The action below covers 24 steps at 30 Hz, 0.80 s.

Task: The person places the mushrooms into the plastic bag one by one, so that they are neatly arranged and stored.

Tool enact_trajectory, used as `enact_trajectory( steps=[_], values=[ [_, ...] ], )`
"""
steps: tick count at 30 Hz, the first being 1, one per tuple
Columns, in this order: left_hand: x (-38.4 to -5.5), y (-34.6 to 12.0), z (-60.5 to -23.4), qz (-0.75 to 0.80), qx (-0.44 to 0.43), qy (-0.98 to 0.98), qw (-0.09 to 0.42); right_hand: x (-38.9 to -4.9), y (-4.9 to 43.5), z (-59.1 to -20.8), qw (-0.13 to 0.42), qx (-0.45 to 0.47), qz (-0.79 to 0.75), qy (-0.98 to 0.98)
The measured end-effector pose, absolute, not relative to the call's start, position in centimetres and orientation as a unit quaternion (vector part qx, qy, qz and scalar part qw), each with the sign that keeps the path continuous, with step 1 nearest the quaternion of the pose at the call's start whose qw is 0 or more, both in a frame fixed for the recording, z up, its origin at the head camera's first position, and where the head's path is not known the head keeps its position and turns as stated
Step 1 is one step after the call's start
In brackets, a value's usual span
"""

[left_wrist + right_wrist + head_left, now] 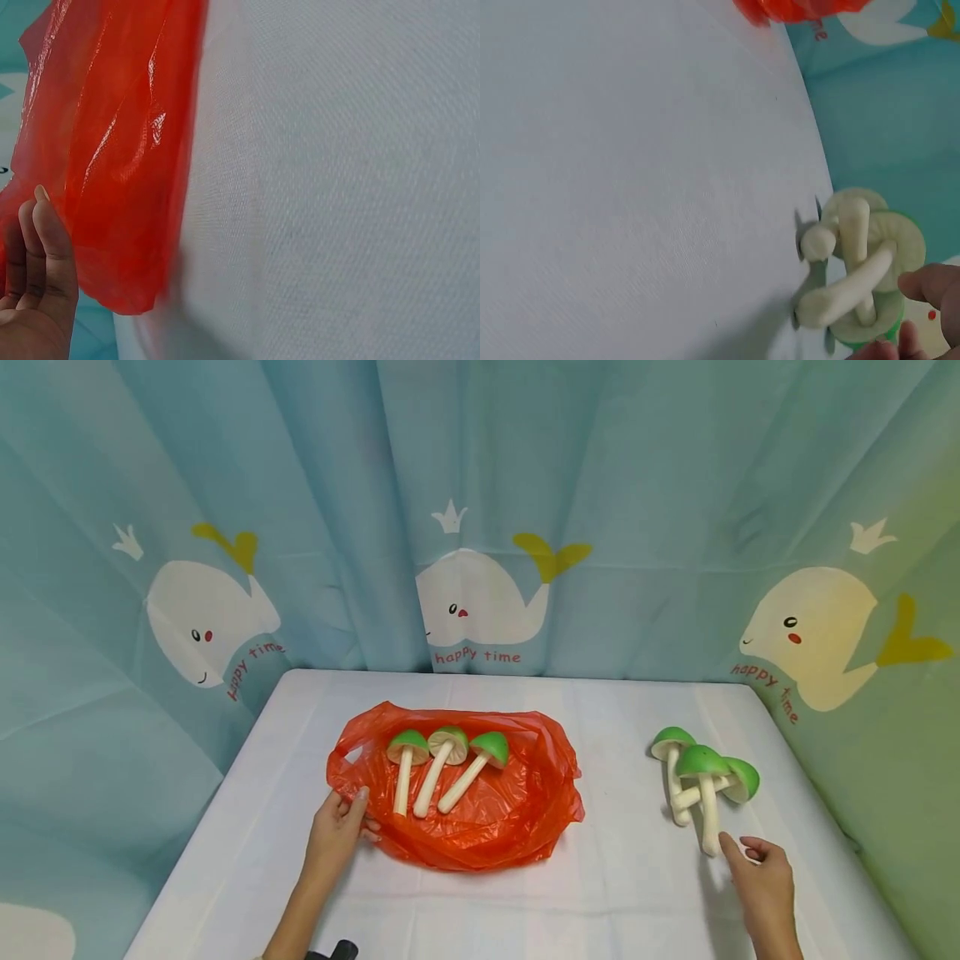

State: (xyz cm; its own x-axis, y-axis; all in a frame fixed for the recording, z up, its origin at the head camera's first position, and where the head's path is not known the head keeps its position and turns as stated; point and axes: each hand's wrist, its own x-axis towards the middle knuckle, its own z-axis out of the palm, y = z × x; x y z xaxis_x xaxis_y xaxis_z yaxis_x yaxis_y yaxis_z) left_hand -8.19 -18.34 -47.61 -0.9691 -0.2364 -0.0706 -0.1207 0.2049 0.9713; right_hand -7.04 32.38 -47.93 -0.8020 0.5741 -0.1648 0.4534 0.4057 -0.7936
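Observation:
In the head view, a red plastic bag point(517, 835) lies spread on the table. Three toy mushrooms with green caps and pale stems rest in it; the middle mushroom point(435, 777) is one. My left hand point(333, 835) pinches the bag's left edge, thumb on top; the left wrist view shows its fingers against the red film point(112, 165). At the right, three more such mushrooms lie in a crossed pile, the front mushroom point(707, 802) nearest my right hand point(763, 889). That hand's thumb and fingers are apart, close to the stem's lower end, holding nothing.
A white cloth covers the table point(615, 877). Blue-green curtains point(645, 527) with printed whales hang behind and along both sides. A small black object point(343, 950) shows at the bottom edge near my left forearm.

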Motion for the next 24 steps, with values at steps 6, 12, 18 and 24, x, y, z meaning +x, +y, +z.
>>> enact_trajectory(
  steps=[6,12,18,24],
  values=[
    [-8.1,-18.4,-47.6,-0.613,0.117,-0.780,0.042,-7.5,33.8,-48.2,-0.014,-0.295,0.475,-0.829],
    [-8.5,-18.7,-47.4,-0.607,0.128,-0.783,0.050,-7.7,34.6,-48.6,-0.062,-0.268,0.495,-0.824],
    [-8.6,-18.7,-47.4,-0.603,0.145,-0.783,0.043,-7.9,35.2,-48.7,-0.104,-0.236,0.500,-0.826],
    [-8.9,-18.7,-47.6,-0.597,0.156,-0.786,0.046,-8.3,35.4,-48.9,-0.111,-0.223,0.494,-0.833]
  ],
)
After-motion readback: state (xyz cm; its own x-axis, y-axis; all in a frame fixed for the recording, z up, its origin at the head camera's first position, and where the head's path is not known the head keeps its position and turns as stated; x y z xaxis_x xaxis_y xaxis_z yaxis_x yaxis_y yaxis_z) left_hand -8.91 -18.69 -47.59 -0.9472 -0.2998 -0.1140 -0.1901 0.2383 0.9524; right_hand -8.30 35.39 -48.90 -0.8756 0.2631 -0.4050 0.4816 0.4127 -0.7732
